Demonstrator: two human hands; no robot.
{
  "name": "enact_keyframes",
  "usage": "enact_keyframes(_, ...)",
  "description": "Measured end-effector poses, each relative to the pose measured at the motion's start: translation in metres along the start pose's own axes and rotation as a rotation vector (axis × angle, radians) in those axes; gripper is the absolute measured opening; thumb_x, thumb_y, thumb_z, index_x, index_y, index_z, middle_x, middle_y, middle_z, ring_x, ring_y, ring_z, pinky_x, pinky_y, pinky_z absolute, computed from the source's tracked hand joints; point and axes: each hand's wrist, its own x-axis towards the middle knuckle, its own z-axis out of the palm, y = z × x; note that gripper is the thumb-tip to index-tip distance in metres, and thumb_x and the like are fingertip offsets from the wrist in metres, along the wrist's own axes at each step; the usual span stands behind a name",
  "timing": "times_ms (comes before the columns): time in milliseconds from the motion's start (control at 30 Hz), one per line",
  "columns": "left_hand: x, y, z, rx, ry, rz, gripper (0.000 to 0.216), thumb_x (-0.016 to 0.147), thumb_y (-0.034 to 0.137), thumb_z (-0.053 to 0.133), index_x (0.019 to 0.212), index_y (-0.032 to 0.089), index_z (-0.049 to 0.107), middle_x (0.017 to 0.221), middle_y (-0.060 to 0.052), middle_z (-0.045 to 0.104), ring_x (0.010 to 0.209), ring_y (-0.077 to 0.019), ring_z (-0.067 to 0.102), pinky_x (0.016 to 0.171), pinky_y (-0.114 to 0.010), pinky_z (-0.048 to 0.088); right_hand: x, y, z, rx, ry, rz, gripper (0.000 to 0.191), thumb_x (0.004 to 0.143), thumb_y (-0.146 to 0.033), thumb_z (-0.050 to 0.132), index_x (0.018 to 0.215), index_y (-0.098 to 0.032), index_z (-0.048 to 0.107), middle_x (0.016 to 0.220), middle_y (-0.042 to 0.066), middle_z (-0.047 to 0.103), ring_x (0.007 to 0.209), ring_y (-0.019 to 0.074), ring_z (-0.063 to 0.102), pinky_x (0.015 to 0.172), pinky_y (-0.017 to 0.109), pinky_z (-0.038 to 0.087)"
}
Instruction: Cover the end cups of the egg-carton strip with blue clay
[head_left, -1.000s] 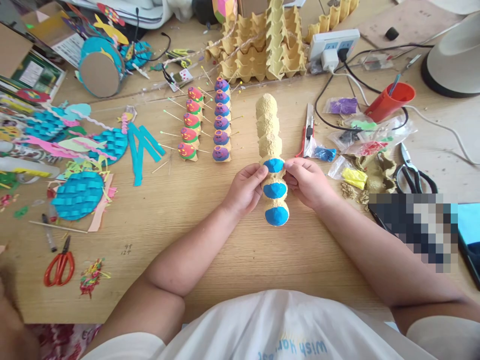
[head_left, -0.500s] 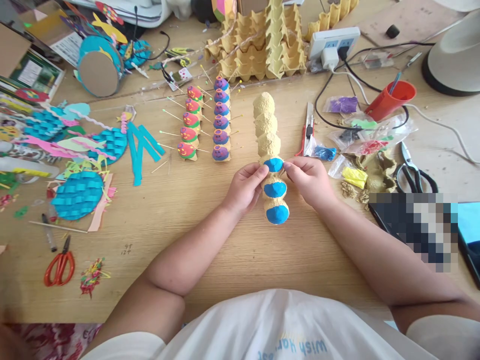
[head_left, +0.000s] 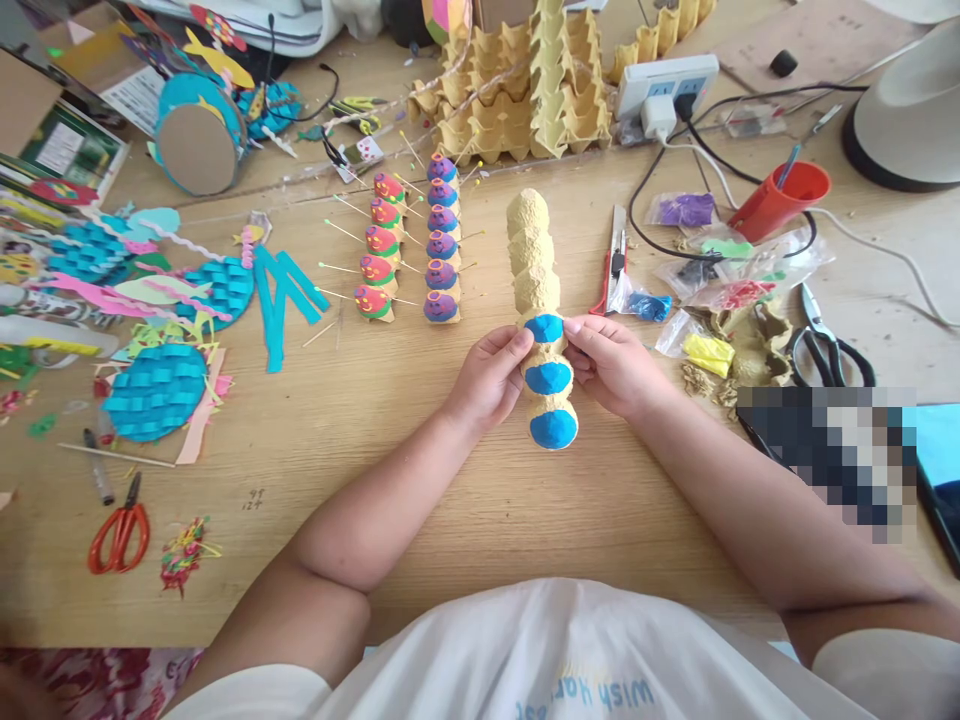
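Note:
A strip of egg carton [head_left: 534, 255] stretches away from me over the table, its bumps in one row. The three nearest bumps carry blue clay [head_left: 553, 430]; the three farther ones are bare and yellowish. My left hand [head_left: 491, 375] grips the strip's left side, thumb by the third blue patch. On the other side my right hand [head_left: 611, 362] is closed on the strip, with thumb and forefinger at the right edge of that same patch. The far fingers of both hands are partly hidden. A packet of blue clay [head_left: 649, 306] lies to the right.
Finished carton caterpillars, one red and green [head_left: 377, 240], one purple [head_left: 443, 240], stand beyond my left hand. A utility knife [head_left: 616, 260], black-handled scissors [head_left: 825, 345] and a red cup [head_left: 780, 200] are to the right. Orange scissors [head_left: 120, 530] lie at left; egg trays [head_left: 487, 130] at the back.
My right thumb and forefinger have shifted slightly along the edge of the third blue patch. The strip has moved very slightly left at the near end; the rest looks the same.

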Motion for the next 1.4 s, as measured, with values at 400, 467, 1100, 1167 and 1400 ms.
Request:
enact_keyframes(400, 0.003, -0.004, -0.005, 0.009, -0.006, -0.019, 0.03, 0.088, 0.034, 0.102, 0.077, 0.017, 0.078, 0.072, 0.002, 0.077, 0.063, -0.0092, 0.066, 0.067, -0.024, 0.053, 0.0, -0.001, 0.0, 0.046, -0.014, 0.039, 0.067, 0.057, -0.07, 0.111, 0.076, -0.022, 0.067, 0.056, -0.011, 0.036, 0.053, 0.0073, 0.025, 0.053, 0.027, 0.014)
enact_keyframes(467, 0.002, -0.004, -0.005, 0.006, -0.008, -0.022, 0.029, 0.089, 0.032, 0.101, 0.077, 0.018, 0.079, 0.072, 0.003, 0.077, 0.062, -0.009, 0.066, 0.066, -0.024, 0.052, -0.001, -0.001, 0.0, 0.036, -0.021, 0.04, 0.067, 0.058, -0.07, 0.111, 0.075, -0.022, 0.066, 0.056, -0.011, 0.037, 0.053, 0.0071, 0.026, 0.052, 0.027, 0.014)
enact_keyframes(1100, 0.004, -0.008, -0.011, 0.051, -0.069, 0.049, 0.042, 0.076, 0.049, 0.108, 0.084, 0.017, 0.082, 0.078, -0.001, 0.08, 0.068, -0.0105, 0.07, 0.068, -0.025, 0.054, 0.003, 0.002, -0.002, -0.08, 0.044, -0.08, 0.066, 0.058, -0.07, 0.111, 0.077, -0.022, 0.071, 0.062, -0.007, 0.054, 0.057, 0.0089, 0.039, 0.052, 0.027, 0.025)
enact_keyframes(1167, 0.005, -0.009, -0.011, 0.043, -0.045, 0.054, 0.042, 0.073, 0.046, 0.11, 0.084, 0.017, 0.082, 0.08, -0.001, 0.082, 0.069, -0.0107, 0.072, 0.069, -0.025, 0.055, 0.003, 0.003, -0.002, -0.096, 0.047, -0.085, 0.065, 0.058, -0.07, 0.111, 0.077, -0.022, 0.072, 0.063, -0.007, 0.055, 0.058, 0.0093, 0.04, 0.053, 0.027, 0.026)
enact_keyframes(1400, 0.006, -0.009, -0.009, 0.04, -0.049, 0.083, 0.052, 0.06, 0.053, 0.115, 0.077, 0.016, 0.082, 0.074, 0.002, 0.081, 0.066, -0.0073, 0.069, 0.066, -0.021, 0.054, 0.003, 0.005, -0.002, -0.046, 0.034, -0.065, 0.063, 0.06, -0.068, 0.112, 0.075, -0.021, 0.073, 0.058, -0.009, 0.052, 0.053, 0.0072, 0.037, 0.052, 0.026, 0.026)
